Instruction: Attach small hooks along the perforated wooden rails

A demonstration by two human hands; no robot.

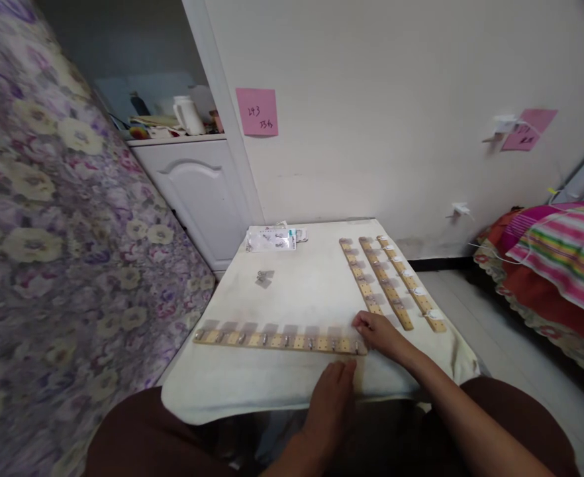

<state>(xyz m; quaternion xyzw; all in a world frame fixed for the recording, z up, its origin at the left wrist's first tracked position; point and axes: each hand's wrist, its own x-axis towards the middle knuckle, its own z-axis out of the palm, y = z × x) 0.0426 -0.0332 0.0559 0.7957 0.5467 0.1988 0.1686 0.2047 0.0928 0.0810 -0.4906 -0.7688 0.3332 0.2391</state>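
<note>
A long wooden strip with a row of small metal hooks lies across the near part of a white cloth-covered table. My right hand rests at the strip's right end, fingers curled on it. My left hand lies flat on the cloth just in front of the strip, fingers stretched out, holding nothing. Three more wooden strips lie side by side at the table's right, running away from me.
A clear plastic packet and a small loose metal piece sit at the table's far left. A flowered mattress leans on the left. A white cabinet and wall stand behind; a striped blanket lies right.
</note>
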